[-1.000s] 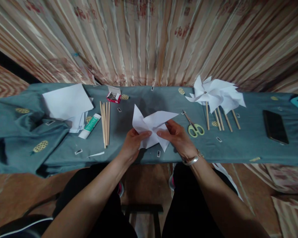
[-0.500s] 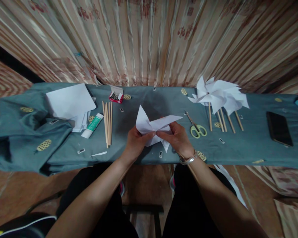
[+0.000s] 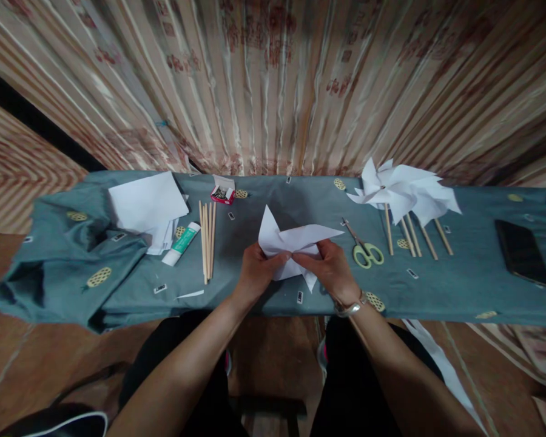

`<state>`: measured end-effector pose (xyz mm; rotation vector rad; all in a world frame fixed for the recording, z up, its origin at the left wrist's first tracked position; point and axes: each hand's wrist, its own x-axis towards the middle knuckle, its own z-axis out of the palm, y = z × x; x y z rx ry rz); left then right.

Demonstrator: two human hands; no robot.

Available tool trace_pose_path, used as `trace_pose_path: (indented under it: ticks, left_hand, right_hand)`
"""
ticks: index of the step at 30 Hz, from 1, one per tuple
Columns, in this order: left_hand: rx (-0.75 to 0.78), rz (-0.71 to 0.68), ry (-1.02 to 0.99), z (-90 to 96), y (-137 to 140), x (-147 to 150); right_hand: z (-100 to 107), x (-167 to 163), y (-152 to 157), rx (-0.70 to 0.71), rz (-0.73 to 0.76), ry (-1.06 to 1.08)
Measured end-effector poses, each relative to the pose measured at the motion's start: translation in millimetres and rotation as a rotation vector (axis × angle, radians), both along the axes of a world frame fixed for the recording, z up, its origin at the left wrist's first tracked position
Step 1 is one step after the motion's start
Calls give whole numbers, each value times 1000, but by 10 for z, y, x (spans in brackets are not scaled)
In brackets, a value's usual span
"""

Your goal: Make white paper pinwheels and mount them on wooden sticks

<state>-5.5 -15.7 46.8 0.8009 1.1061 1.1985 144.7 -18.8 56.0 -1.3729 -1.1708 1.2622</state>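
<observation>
Between my hands is a white paper pinwheel (image 3: pixel 295 237), its pointed blades standing out to the upper left, the right and below. My left hand (image 3: pixel 260 267) grips its left side, the thumb pressed near the centre. From the right, my right hand (image 3: pixel 330 267) holds it the same way, and the two thumbs almost meet at the middle. The fingers behind the paper are hidden. Green-handled scissors (image 3: pixel 364 250) lie just right of my right hand. Several wooden sticks (image 3: pixel 207 243) lie to the left of my left hand.
Finished pinwheels (image 3: pixel 403 188) on sticks lie at the back right, with a black phone (image 3: pixel 523 252) beyond. At left are white paper sheets (image 3: pixel 150 202), a glue tube (image 3: pixel 181 244), a paper scrap (image 3: pixel 190 295) and an open red box of small metal pieces (image 3: pixel 222 193). A grey-green cloth (image 3: pixel 255 303) covers the table.
The view has shifted, so everything appears slightly lower and mostly further right. Both hands keep the same hold on the pinwheel, thumbs at its centre.
</observation>
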Motion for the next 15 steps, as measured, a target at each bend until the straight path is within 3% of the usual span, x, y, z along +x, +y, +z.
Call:
trace_pose_path:
  ticks: [9,15]
  left_hand:
    - [-55,64,-38,24,119,11]
    - [-90,87,-78,26,186,5]
  right_hand:
    - [18,-7,107,26,56,179]
    - [3,47,165,-38,27,255]
